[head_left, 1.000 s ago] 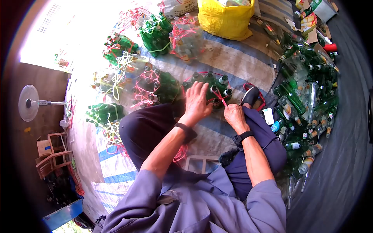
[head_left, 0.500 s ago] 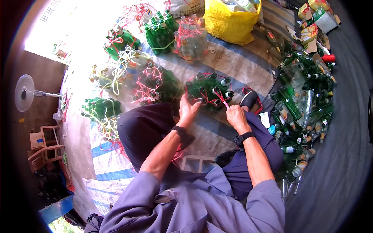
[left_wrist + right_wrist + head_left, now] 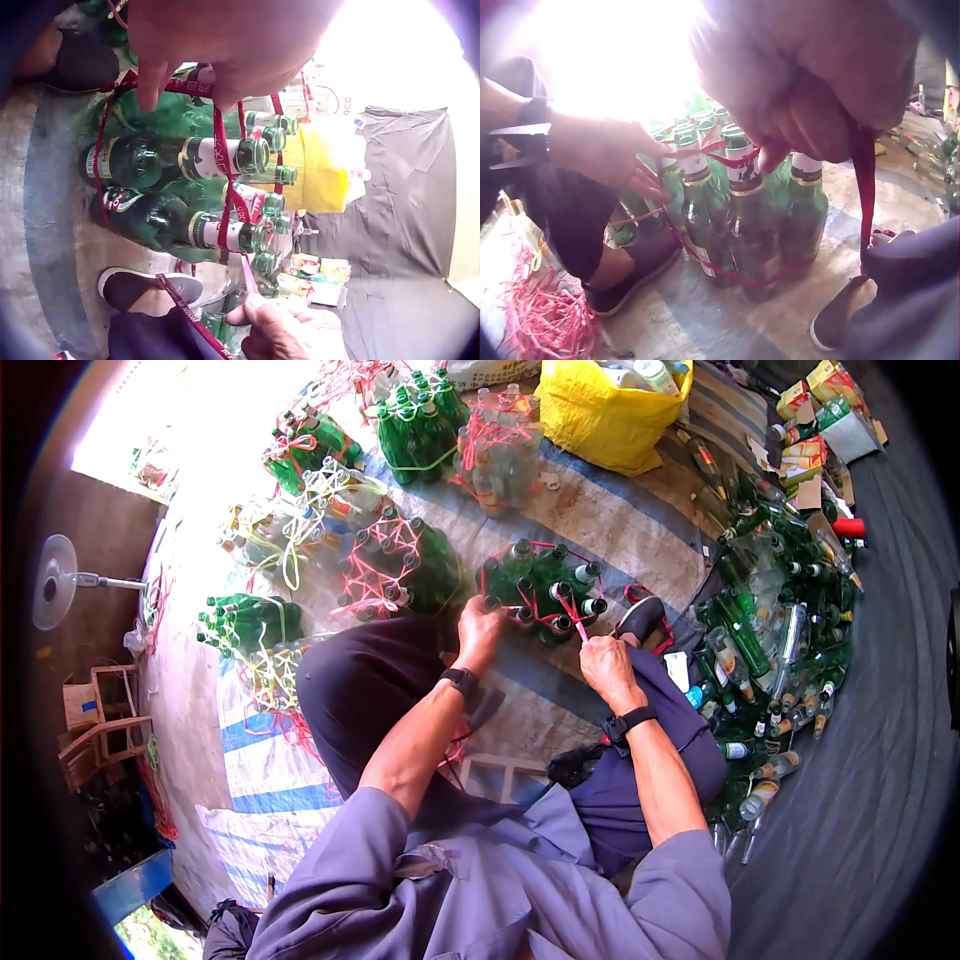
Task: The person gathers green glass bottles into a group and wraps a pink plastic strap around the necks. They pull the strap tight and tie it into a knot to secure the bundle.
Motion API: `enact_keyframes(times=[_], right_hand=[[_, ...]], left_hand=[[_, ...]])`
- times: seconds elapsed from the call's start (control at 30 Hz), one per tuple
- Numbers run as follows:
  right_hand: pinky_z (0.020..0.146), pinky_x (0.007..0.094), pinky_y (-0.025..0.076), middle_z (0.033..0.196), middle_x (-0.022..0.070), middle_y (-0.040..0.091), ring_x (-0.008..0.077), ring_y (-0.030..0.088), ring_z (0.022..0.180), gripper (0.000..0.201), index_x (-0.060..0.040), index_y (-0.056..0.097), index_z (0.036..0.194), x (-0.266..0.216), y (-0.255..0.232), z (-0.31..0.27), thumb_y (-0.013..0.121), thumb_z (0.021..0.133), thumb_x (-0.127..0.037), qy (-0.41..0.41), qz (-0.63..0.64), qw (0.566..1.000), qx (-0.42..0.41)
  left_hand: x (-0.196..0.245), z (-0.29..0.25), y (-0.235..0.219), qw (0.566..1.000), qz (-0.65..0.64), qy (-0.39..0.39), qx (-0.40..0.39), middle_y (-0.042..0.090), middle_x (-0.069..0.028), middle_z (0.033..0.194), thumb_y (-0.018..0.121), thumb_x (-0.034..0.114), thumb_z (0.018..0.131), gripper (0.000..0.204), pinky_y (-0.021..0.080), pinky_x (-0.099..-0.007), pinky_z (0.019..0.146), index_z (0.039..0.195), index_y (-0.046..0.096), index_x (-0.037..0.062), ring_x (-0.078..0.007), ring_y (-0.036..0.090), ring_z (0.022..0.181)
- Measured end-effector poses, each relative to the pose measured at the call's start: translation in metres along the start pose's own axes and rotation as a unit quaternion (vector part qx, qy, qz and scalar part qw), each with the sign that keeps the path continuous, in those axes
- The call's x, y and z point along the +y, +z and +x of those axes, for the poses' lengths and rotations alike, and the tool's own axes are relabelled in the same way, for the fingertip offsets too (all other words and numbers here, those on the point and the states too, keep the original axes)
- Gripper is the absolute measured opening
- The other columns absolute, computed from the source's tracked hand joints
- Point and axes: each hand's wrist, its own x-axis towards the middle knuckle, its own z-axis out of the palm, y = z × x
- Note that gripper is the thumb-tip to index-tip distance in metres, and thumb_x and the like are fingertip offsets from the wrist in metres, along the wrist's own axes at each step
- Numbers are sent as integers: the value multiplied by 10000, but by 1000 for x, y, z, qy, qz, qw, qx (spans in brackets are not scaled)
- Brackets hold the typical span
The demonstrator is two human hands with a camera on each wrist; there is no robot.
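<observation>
A white fan (image 3: 55,582) shows at far left, above a brown wooden frame (image 3: 108,735). A yellow bag (image 3: 600,422) (its open top showing its contents) sits up top; dark sheeting (image 3: 885,710) spreads along the right.

Bottles (image 3: 540,585) between hands (image 3: 480,628), on sheet (image 3: 600,520)

Green glass bottles (image 3: 541,580): one bundle, all upright, packed close, at 1 o'clock of head view centre. Mouths open, white labels on several necks. Red strap (image 3: 581,628): flat, pale print on it, wrapped round the bundle. One loop sits low round the bottle bodies, another run winds across the necks. Strap's end section comes off the necks at about 5 o'clock of the bundle, pulled straight.
</observation>
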Motion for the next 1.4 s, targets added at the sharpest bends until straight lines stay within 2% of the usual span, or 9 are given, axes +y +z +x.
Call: enact_keyframes(times=[0.2, 0.47, 0.7, 0.77, 0.8, 0.87, 0.97, 1.27, 1.4], right_hand=[[665, 474, 573, 727, 242, 671, 393, 697, 700, 283, 9, 657, 708, -35, -21, -14, 511, 905, -132, -28, 14, 999, -7], [610, 525, 498, 684, 254, 616, 453, 634, 676, 274, 18, 604, 714, -61, -1, -36, 562, 922, -156, -16, 145, 989, -18], [633, 529, 505, 689, 277, 616, 468, 634, 676, 301, 34, 624, 697, -50, 6, -41, 554, 914, -161, -2, 156, 986, -63], [633, 527, 507, 691, 277, 618, 469, 635, 676, 305, 33, 629, 690, -42, 14, -44, 553, 911, -164, 18, 143, 987, -67], [636, 527, 511, 686, 276, 619, 468, 638, 676, 303, 34, 630, 687, -38, 17, -45, 555, 904, -163, 26, 137, 989, -54], [639, 526, 515, 682, 275, 620, 466, 642, 676, 301, 36, 632, 684, -32, 25, -45, 556, 896, -162, 33, 135, 990, -37], [650, 531, 526, 676, 277, 624, 461, 652, 681, 283, 37, 642, 684, -30, 27, -44, 563, 879, -152, 19, 128, 991, -42], [692, 531, 551, 711, 311, 636, 467, 671, 706, 254, 45, 691, 707, -39, 6, -40, 571, 842, -133, 21, 103, 992, -66], [711, 535, 554, 719, 320, 637, 475, 672, 721, 254, 53, 692, 719, -34, 14, -39, 570, 834, -138, 21, 110, 992, -59]], left_hand=[[16, 11, -11, 996, -81, -1, -30, 677, -19, 891, 714, 16, 804, 341, 483, -242, 643, 1133, 623, 4, -97, 604, 731], [28, 50, -21, 998, -26, -2, -53, 745, -117, 938, 806, 121, 737, 391, 557, -295, 706, 1085, 696, -19, -169, 699, 787], [47, 36, -19, 996, -27, -14, -85, 699, -84, 958, 663, 30, 790, 362, 541, -299, 742, 1146, 616, -23, -164, 671, 850], [47, 29, -18, 992, -84, 43, -85, 699, -104, 1020, 638, 39, 792, 413, 533, -308, 789, 1194, 593, -44, -187, 659, 912], [47, 24, -16, 996, 16, 78, -32, 696, -127, 1035, 636, 60, 784, 456, 530, -330, 826, 1223, 576, -51, -225, 660, 925], [86, -15, -16, 950, 273, 143, 42, 667, -215, 1096, 654, 133, 750, 572, 498, -403, 952, 1278, 538, -52, -338, 632, 1053], [83, -43, -16, 848, 330, 412, 34, 543, -224, 1321, 729, 188, 698, 652, 369, -484, 1079, 1303, 541, 33, -395, 459, 1296], [97, -81, 15, 770, 470, 395, -175, 404, -233, 1506, 746, 256, 727, 843, 254, -540, 1168, 1461, 408, 15, -369, 373, 1421], [96, -77, 27, 729, 515, 427, -148, 509, -201, 1430, 722, 248, 738, 836, 280, -562, 1146, 1456, 391, -24, -357, 457, 1361]])
